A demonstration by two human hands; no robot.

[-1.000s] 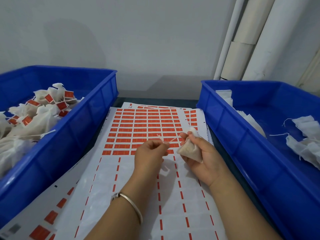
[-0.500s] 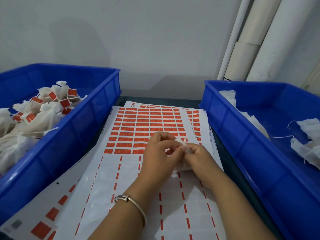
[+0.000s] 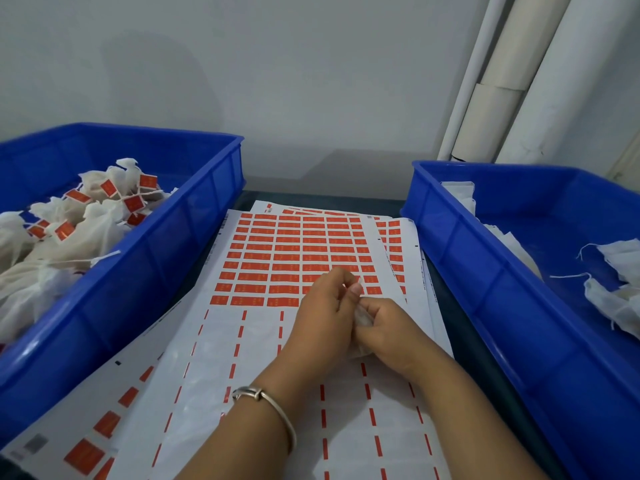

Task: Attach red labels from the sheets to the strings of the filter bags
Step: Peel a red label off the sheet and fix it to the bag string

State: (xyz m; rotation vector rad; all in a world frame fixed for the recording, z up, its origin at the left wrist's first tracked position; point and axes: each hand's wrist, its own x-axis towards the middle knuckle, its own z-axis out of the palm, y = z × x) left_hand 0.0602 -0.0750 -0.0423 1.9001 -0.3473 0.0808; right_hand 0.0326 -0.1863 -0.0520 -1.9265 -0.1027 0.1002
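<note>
My left hand (image 3: 323, 317) and my right hand (image 3: 388, 327) are pressed together over the label sheet (image 3: 287, 258), just below its rows of red labels. My right hand grips a small white filter bag (image 3: 363, 318), mostly hidden between the two hands. My left hand's fingertips are curled and pinch something small and white at the top of the bag, probably its string; the string itself is too small to make out. No label is visible in either hand.
A blue bin (image 3: 166, 244) at the left holds several filter bags with red labels (image 3: 107, 188). A blue bin (image 3: 485, 271) at the right holds unlabelled white bags (image 3: 620, 299). More sheets lie under the top one. White pipes (image 3: 502, 81) stand at the back right.
A second ago the hands were apart with the string stretched between them. They have come together, and the bag is now almost hidden between them.
</note>
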